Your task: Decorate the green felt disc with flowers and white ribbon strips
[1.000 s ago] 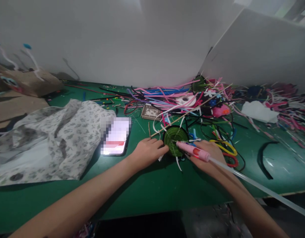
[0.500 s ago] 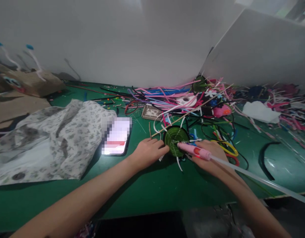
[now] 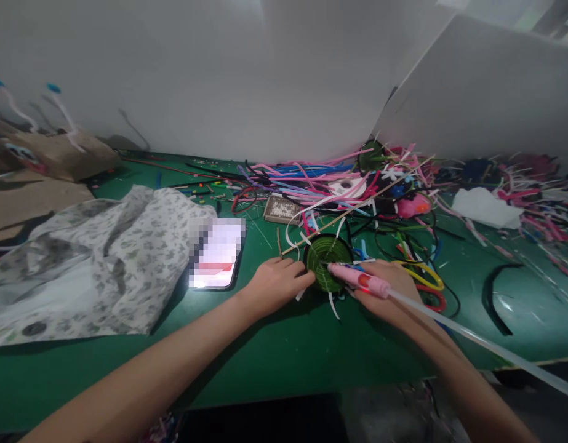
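A round green coiled disc (image 3: 328,261) with a dark rim lies on the green table, pale strips sticking out around it. The fingers of my left hand (image 3: 277,282) are closed at its left edge, pinching the rim. Wrapped around a pink glue gun (image 3: 361,280) is my right hand (image 3: 389,289), to the right of the disc. The gun's nozzle points at the middle of the disc and is close over it; whether it touches, I cannot tell. A long whitish glue stick (image 3: 468,332) runs out of the gun's back toward the lower right.
A phone (image 3: 219,253) and patterned cloth (image 3: 122,258) lie left. Behind the disc are a small box of white bits (image 3: 282,209) and heaped pink and blue pipe cleaners (image 3: 306,175). Yellow (image 3: 422,275) and black (image 3: 491,301) curved strips sit right. Cardboard (image 3: 34,200) stands far left.
The glue gun has shifted very slightly left over the disc, and its glue stick hangs a little lower at the right. My left hand and the disc stay put.
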`<move>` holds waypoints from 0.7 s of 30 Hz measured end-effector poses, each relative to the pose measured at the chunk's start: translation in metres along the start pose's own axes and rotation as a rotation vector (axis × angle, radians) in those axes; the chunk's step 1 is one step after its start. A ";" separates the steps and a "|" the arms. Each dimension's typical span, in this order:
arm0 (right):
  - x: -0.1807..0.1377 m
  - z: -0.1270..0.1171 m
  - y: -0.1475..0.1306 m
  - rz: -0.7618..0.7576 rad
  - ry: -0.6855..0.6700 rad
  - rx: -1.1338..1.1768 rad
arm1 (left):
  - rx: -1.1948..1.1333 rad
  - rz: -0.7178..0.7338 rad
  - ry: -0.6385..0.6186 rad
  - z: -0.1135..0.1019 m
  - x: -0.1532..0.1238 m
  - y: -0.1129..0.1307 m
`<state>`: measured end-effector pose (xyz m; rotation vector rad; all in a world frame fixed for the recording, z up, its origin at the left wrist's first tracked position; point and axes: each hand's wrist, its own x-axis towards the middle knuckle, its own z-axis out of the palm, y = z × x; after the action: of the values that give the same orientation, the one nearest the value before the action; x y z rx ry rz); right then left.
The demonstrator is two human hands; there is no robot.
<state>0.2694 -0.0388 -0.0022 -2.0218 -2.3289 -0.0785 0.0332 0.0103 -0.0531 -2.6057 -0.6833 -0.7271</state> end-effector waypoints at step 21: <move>-0.003 0.005 0.000 -0.029 0.054 0.028 | -0.006 -0.001 -0.016 -0.001 0.000 0.000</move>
<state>0.2700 -0.0410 -0.0070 -1.9479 -2.3142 -0.1008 0.0330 0.0101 -0.0523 -2.6198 -0.6886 -0.7106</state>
